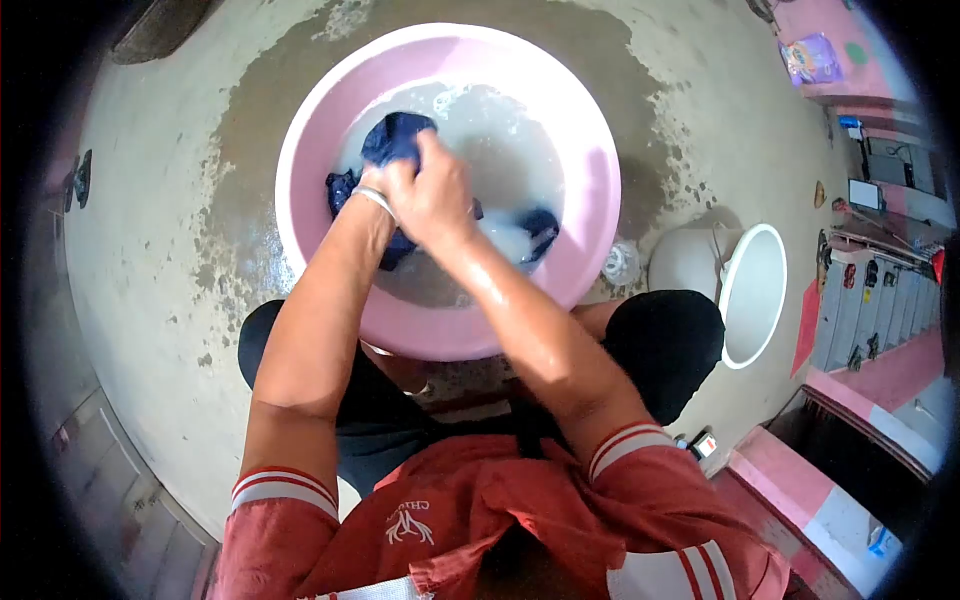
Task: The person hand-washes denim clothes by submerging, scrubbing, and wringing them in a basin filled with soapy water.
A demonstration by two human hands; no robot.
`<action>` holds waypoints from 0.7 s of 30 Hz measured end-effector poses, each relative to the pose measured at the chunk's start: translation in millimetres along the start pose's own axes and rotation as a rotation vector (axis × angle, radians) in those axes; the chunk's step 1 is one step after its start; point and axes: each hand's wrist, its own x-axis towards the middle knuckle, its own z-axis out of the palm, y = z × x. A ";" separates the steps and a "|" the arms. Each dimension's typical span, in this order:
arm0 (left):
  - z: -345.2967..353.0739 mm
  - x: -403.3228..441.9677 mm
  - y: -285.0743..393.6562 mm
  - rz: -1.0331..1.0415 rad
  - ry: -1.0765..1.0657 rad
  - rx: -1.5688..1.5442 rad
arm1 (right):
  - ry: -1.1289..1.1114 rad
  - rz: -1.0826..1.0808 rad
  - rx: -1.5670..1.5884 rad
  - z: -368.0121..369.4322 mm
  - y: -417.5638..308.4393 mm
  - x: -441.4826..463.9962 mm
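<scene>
A large pink basin (300,190) of cloudy, sudsy water stands in front of me, between my knees. Dark blue wet cloth (393,138) is bunched up at its left side, above the water. My right hand (432,190) is closed in a fist on the cloth, pressed against my left hand (374,182). The left one wears a bangle at the wrist and grips the same cloth, its fingers mostly hidden. More dark blue fabric (540,230) lies partly under the water at the basin's right, and some hangs below my hands.
Right of the basin, a white bucket (755,295) sits beside my knee. A small clear plastic item (621,263) rests on the floor between them. Wet patches darken the concrete floor (255,130). A small bottle (703,444) is near my right hip, with pink steps (790,470) beyond.
</scene>
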 end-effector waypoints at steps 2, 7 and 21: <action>37.1 -16.3 17.5 -0.222 0.086 -0.041 | 0.108 0.334 0.025 -9.9 28.4 33.1; 27.8 -42.5 31.9 -0.407 -0.276 0.377 | 0.014 0.586 0.281 -60.4 86.1 75.5; -19.3 -39.2 57.9 -0.014 0.041 0.750 | -0.456 0.547 0.340 -105.3 86.1 32.3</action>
